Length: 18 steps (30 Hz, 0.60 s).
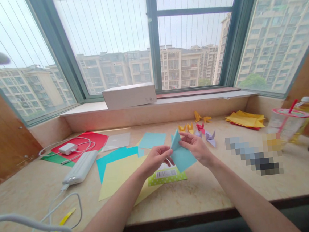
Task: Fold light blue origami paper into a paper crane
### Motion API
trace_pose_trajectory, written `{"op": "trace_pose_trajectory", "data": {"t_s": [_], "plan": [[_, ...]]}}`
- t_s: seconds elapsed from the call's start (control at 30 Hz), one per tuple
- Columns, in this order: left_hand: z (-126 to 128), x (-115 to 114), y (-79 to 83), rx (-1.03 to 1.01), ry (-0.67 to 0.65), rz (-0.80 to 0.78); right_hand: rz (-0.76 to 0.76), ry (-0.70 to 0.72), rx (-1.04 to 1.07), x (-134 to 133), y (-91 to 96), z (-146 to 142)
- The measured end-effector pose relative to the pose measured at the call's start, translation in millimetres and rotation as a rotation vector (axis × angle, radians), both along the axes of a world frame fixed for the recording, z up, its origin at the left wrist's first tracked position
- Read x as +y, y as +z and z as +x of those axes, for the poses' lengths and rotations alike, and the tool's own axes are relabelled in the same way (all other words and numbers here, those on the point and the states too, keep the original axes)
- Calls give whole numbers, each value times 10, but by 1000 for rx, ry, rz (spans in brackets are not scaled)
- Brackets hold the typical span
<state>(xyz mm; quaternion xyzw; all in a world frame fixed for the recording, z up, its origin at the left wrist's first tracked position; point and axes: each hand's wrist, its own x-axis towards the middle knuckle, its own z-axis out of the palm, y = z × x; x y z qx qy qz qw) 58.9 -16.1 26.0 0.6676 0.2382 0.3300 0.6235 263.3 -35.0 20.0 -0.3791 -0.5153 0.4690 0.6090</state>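
Observation:
A light blue sheet of origami paper (184,158), partly folded to a point at its top, is held up above the counter between both hands. My left hand (160,157) pinches its left edge between thumb and fingers. On the other side, my right hand (197,144) grips the folded upper part, thumb in front. Beneath the paper lies a green polka-dot packet (167,176) with a white label. Pale yellow sheets (119,174), a turquoise sheet (115,161) and another light blue sheet (152,140) are spread to the left of it.
Folded paper cranes, yellow (187,128), red (200,128) and purple (210,138), stand behind my right hand. Yellow folded papers (245,119), a cup with a straw (286,125) and a bottle (306,106) are at right. A white power bank (81,166) with cables lies left; a white box (129,95) sits on the sill.

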Motion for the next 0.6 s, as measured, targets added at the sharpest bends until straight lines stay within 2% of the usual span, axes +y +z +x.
{"op": "trace_pose_trajectory", "data": {"t_s": [0.1,0.2,0.27,0.37,0.47,0.6], "plan": [[15,0,-10,-16,-3,1,4,19,-44,-8,-9,-3],[39,33,-39,-46,72,-3,31,16,-98,-13,-30,-2],[52,76,-62,-59,161,-13,125,-42,-180,-18,-49,5],[54,151,-94,-111,315,-19,355,-134,-415,-42,-79,22],[45,206,-119,-170,426,0,473,-91,-630,-85,-102,23],[44,207,-128,-216,457,33,473,-10,-761,-126,-122,-5]]}}
